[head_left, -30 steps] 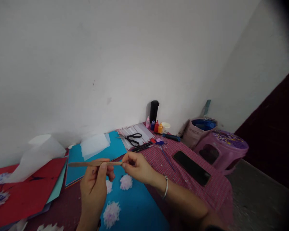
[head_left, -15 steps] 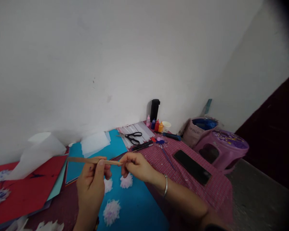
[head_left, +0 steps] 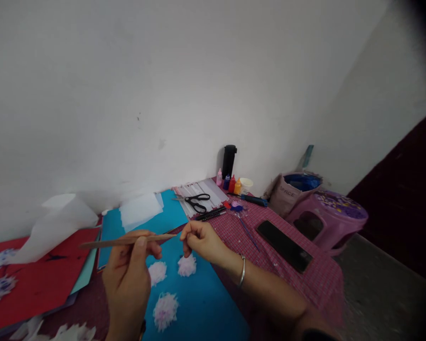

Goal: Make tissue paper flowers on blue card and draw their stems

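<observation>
My left hand (head_left: 131, 270) pinches a long, thin brown strip (head_left: 108, 243) that tapers to a point on the right; whether it is wood or rolled paper I cannot tell. Just past that point, my right hand (head_left: 200, 239) has its fingers pinched together, and what is in them, if anything, is too small to make out. Below both hands lies a blue sheet (head_left: 202, 303). On it rest fluffy pale pink paper tufts: one (head_left: 165, 311) near the front, another (head_left: 187, 265) under my right hand, and a third (head_left: 157, 273) beside my left hand.
Black-handled scissors (head_left: 197, 202) lie on white strips behind my hands. Small paint bottles (head_left: 233, 183) and a black flask (head_left: 229, 161) stand at the back. A phone (head_left: 284, 246) lies on the checked cloth (head_left: 319, 284). Red sheets (head_left: 31, 293) are at left; a pink stool (head_left: 326, 227) stands right.
My left hand has moved a little left and down with the brown strip. The strip's point, earlier at my right fingertips, now shows a small gap from them.
</observation>
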`<action>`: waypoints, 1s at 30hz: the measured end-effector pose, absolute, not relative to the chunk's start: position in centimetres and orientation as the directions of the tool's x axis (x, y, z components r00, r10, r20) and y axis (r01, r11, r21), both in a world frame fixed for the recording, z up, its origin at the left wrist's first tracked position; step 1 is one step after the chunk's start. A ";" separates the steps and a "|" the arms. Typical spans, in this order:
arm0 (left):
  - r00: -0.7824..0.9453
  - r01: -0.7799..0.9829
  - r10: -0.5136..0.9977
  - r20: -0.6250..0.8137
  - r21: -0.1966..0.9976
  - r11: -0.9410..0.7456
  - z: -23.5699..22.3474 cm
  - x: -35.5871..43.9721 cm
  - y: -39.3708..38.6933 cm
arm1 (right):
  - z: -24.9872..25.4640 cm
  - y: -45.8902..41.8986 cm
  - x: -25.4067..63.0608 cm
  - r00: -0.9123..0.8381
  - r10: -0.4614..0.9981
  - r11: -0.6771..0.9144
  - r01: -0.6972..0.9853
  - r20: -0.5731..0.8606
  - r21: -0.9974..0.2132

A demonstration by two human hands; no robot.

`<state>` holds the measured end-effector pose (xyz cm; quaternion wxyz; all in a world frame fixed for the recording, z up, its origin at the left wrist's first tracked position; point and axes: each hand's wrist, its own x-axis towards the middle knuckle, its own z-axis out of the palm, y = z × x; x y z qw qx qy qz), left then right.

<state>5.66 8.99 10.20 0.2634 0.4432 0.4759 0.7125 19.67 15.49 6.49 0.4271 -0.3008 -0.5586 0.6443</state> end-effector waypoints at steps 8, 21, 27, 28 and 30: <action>-0.461 -0.030 0.813 0.356 0.909 -0.416 10.6 5.7 9.1 | 6.3 15.4 19.6 -0.592 0.798 -0.087 -0.296 0.111 -0.951; -0.338 0.068 0.911 0.236 0.972 -0.226 9.5 5.1 9.4 | 7.6 14.2 20.6 -0.429 0.829 0.370 -0.059 0.359 -0.927; -0.284 0.072 0.936 0.211 0.977 -0.198 9.5 4.8 9.5 | 7.8 14.2 20.6 -0.491 0.830 0.229 -0.132 0.265 -0.964; -0.284 0.094 0.935 0.212 0.977 -0.193 9.5 4.8 9.5 | 7.8 14.2 20.5 -0.476 0.834 0.253 -0.119 0.279 -0.960; -0.287 0.140 0.932 0.223 0.972 -0.189 9.4 4.9 9.4 | 7.7 14.3 20.5 -0.437 0.839 0.326 -0.073 0.324 -0.943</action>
